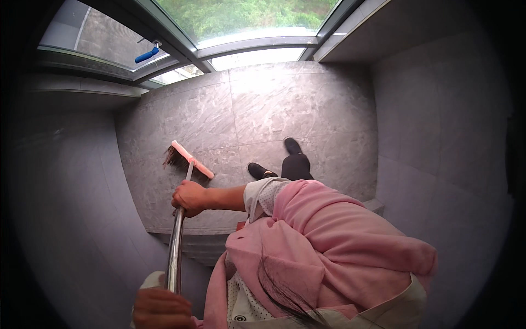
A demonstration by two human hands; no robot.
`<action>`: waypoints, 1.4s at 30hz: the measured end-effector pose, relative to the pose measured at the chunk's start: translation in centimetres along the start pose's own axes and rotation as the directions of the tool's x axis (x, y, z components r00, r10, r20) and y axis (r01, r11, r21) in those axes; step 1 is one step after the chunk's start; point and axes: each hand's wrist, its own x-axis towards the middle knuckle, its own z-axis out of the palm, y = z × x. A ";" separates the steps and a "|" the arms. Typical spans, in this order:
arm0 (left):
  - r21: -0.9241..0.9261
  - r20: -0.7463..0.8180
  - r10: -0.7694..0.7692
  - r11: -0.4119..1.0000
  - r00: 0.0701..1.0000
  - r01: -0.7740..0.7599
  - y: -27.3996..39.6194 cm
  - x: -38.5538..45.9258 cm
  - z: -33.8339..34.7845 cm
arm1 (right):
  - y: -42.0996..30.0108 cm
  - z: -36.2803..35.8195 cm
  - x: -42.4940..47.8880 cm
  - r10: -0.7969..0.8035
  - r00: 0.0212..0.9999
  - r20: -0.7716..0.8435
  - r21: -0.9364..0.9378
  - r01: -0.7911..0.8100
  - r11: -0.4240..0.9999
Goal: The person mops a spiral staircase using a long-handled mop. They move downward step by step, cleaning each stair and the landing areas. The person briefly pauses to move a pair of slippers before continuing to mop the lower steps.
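I hold a broom with a shiny metal handle (175, 246) that slants down and away from me. My right hand (191, 199) is wrapped around the handle partway down, its arm reaching across in front of my body. Closer to the camera, my left hand (162, 308) is closed around the upper part of the handle, at the bottom edge of the view. The pink broom head (193, 159) with dark bristles (174, 157) is at the grey tiled floor (205, 111), left of my black shoes (257, 170). The handle's top end is hidden.
Steps (201, 249) lie beyond the floor's edge at lower left. Grey tiled walls stand at left (70, 177) and right (427, 123). Ahead are framed windows (254, 18); a blue-gripped handle (146, 55) sticks out from the left one.
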 end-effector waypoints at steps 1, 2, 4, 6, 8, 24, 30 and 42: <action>0.001 0.011 0.004 1.000 1.000 -0.004 0.9 0.6 -0.1 | -0.5 -1.3 -0.4 -0.042 0.999 -0.012 -0.009 0.041 0.999; 0.012 -0.039 0.056 0.998 0.998 -0.056 1.7 1.0 0.1 | -1.0 -2.7 -1.3 -0.068 0.998 -0.013 -0.030 0.068 0.997; 0.058 -0.150 0.150 0.988 0.977 -0.143 4.0 1.2 1.5 | -2.6 -6.3 -3.7 -0.082 0.997 -0.014 -0.042 0.081 0.996; 0.037 -0.207 0.243 0.970 0.948 -0.240 5.9 2.5 2.9 | -4.1 -10.2 -6.5 -0.081 0.996 0.027 -0.052 0.082 0.995; -0.070 -0.069 0.376 0.922 0.924 -0.381 6.5 5.0 1.9 | -4.8 -13.1 -9.9 -0.020 1.000 0.014 -0.009 0.021 1.000; -0.419 -0.653 -0.230 0.903 0.722 -0.091 -20.9 9.9 14.1 | 23.8 -25.4 -28.1 0.748 0.645 -0.155 -0.453 -0.720 0.526; -0.327 -0.828 -0.292 0.945 0.478 0.010 -21.2 3.1 14.1 | 26.4 -18.4 -20.0 0.705 0.708 0.039 -0.547 -0.576 0.608; 0.001 -0.984 -0.073 0.910 0.162 0.415 -10.9 -9.4 17.7 | 15.0 -2.4 -2.0 0.299 0.856 0.421 -0.472 -0.075 0.878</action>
